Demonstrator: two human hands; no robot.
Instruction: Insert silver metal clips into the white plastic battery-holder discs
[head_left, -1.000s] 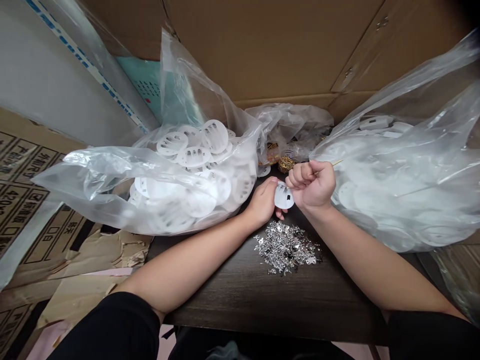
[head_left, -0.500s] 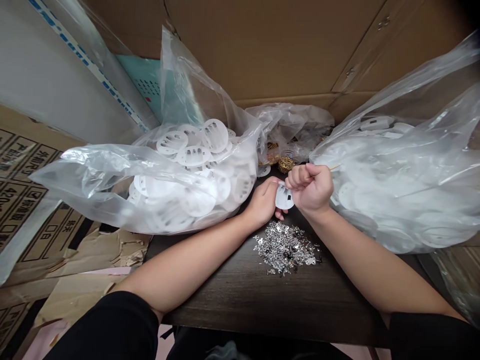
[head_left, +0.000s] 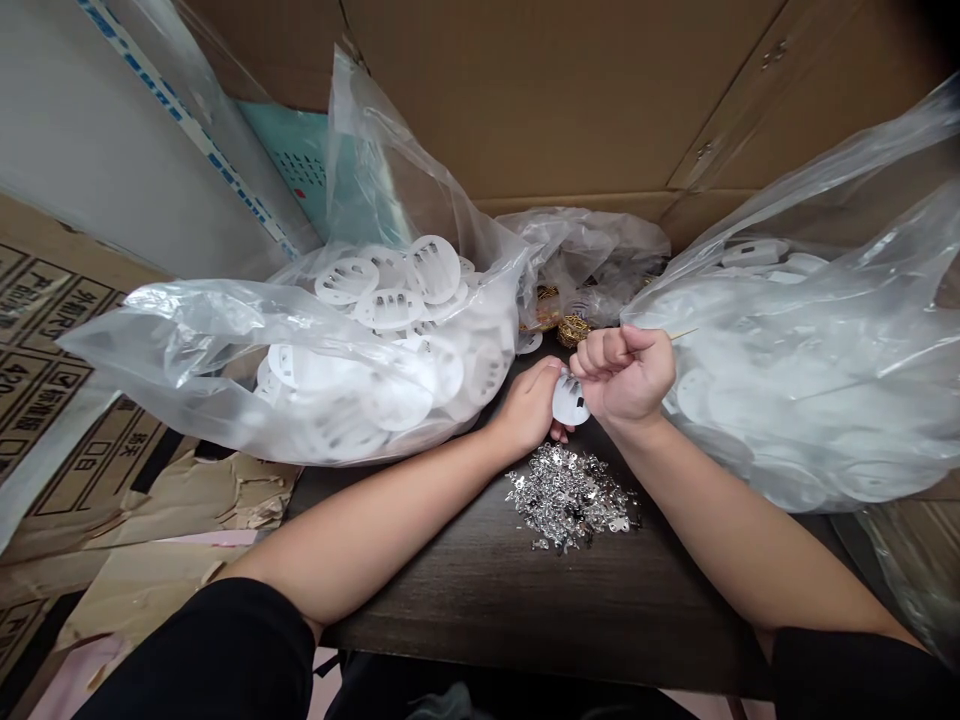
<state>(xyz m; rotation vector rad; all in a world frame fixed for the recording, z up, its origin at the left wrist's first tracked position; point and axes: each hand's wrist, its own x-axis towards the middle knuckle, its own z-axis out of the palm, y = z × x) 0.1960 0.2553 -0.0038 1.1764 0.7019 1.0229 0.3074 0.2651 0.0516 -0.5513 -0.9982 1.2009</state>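
To my left, "420" is printed in black on the cardboard, among Chinese characters too skewed for me to read with confidence. The blue lettering on the white strip is too slanted and blurred to read.

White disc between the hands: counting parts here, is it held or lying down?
Held: the white disc is pinched between the left hand and right hand, above the dark table.
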